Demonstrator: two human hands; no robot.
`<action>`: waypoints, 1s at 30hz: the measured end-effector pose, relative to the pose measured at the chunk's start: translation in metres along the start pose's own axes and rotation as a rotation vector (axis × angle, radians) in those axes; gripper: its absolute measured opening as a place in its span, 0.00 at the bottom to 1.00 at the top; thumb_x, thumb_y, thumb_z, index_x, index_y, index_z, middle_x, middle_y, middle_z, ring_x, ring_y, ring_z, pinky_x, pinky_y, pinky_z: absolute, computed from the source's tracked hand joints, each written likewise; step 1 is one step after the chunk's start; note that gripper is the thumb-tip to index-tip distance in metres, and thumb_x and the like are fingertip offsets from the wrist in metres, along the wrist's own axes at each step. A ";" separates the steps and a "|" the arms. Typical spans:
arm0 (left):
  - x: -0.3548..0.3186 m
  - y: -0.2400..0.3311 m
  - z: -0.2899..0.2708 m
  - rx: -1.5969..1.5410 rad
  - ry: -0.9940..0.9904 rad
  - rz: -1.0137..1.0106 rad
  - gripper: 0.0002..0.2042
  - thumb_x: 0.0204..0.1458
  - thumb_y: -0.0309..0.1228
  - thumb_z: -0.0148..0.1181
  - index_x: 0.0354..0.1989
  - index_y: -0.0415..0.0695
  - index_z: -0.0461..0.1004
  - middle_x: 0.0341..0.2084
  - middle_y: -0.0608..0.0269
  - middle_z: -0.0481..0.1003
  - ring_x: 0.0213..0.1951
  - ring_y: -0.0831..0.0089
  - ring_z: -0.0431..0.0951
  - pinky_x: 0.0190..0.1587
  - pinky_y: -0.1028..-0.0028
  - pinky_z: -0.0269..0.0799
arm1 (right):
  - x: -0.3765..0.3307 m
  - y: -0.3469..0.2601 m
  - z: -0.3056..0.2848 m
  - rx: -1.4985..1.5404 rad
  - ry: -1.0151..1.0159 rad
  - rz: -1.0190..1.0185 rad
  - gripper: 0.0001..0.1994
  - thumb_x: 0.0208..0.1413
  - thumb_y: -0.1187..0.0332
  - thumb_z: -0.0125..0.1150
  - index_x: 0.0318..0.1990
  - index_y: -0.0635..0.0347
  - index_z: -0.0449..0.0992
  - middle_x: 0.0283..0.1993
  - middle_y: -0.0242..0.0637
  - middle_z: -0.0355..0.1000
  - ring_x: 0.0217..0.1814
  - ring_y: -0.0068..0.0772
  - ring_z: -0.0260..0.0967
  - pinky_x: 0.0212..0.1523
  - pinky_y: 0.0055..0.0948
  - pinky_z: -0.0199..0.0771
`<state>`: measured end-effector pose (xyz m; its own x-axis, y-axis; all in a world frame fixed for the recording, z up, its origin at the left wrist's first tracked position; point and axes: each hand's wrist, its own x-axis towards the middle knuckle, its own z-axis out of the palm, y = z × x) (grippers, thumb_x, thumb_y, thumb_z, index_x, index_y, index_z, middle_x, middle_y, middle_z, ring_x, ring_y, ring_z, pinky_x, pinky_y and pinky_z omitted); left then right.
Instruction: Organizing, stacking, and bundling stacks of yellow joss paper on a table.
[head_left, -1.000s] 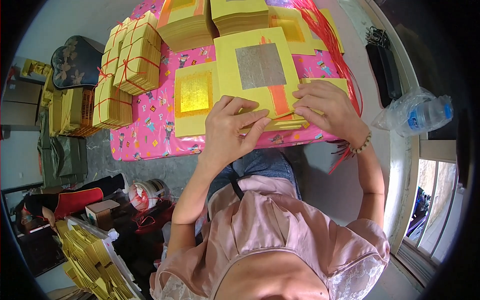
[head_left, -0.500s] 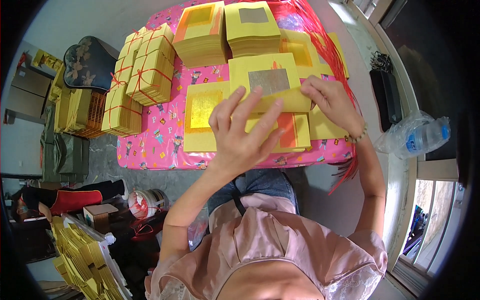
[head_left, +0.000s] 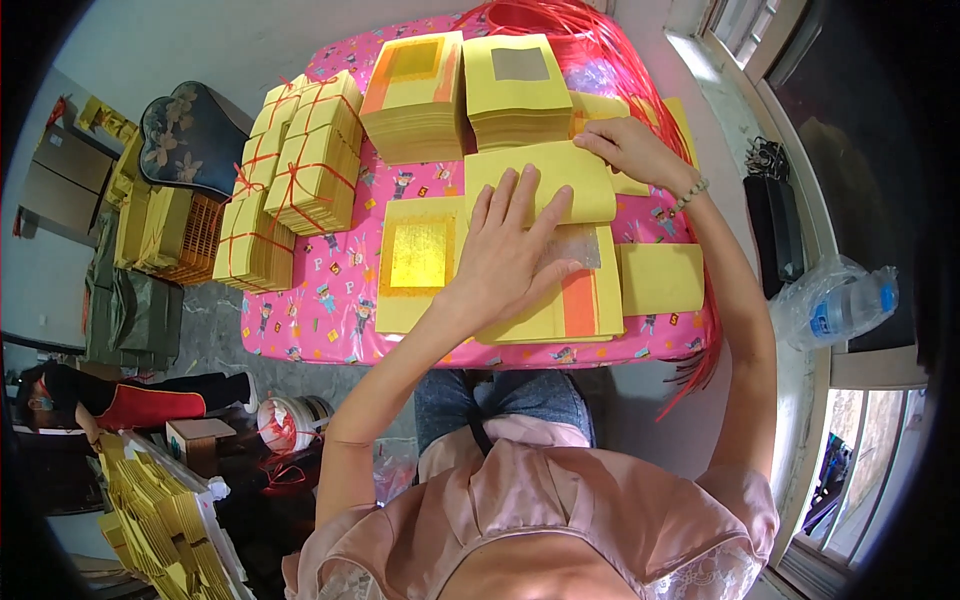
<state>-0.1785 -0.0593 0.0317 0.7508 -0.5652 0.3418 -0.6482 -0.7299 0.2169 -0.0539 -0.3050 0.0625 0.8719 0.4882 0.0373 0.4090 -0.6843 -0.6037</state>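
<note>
A yellow paper sheet (head_left: 545,185), partly folded over, lies in front of me on flat yellow sheets. My left hand (head_left: 510,230) is open, its fingers spread flat across the paper and the sheets below. At the fold's far right corner, my right hand (head_left: 625,150) pinches the paper's edge. Beneath the fold, part of a silver patch and an orange band show on the lower sheets (head_left: 600,320). Left of my left hand lies a yellow sheet with a shiny gold square (head_left: 420,255). A folded yellow piece (head_left: 662,280) lies at the right.
Two tall stacks of yellow paper (head_left: 412,125) (head_left: 515,115) stand at the back of the pink table (head_left: 330,345). Bundles tied with red string (head_left: 315,160) are at the left, red strands (head_left: 640,60) at the right. A person (head_left: 130,400) is at lower left.
The sheet's near edge has been turned away from me and now covers its silver patch. My right hand moved farther back with it, and my left hand has flattened onto the paper.
</note>
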 end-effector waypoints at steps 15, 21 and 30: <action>0.008 -0.010 0.009 -0.056 -0.023 -0.007 0.38 0.58 0.57 0.52 0.73 0.53 0.53 0.69 0.38 0.53 0.70 0.39 0.51 0.70 0.46 0.46 | 0.029 0.000 0.011 -0.312 0.176 -0.149 0.15 0.65 0.59 0.53 0.39 0.65 0.76 0.37 0.46 0.76 0.42 0.47 0.74 0.45 0.41 0.72; 0.009 -0.011 0.012 -0.079 -0.004 -0.004 0.37 0.56 0.53 0.57 0.71 0.49 0.57 0.68 0.34 0.54 0.70 0.37 0.51 0.70 0.45 0.46 | 0.053 -0.006 0.034 -0.144 0.001 -0.185 0.15 0.65 0.61 0.52 0.46 0.64 0.79 0.44 0.48 0.78 0.47 0.49 0.75 0.50 0.40 0.73; 0.006 -0.010 0.012 -0.073 0.004 0.012 0.38 0.55 0.55 0.56 0.71 0.47 0.57 0.69 0.38 0.54 0.69 0.37 0.52 0.70 0.45 0.46 | 0.051 -0.013 0.036 -0.141 -0.045 -0.200 0.13 0.64 0.64 0.55 0.43 0.66 0.79 0.41 0.49 0.78 0.43 0.48 0.75 0.48 0.40 0.73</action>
<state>-0.1654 -0.0603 0.0203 0.7422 -0.5721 0.3489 -0.6651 -0.6929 0.2785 -0.0246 -0.2518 0.0442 0.7583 0.6429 0.1080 0.6086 -0.6388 -0.4707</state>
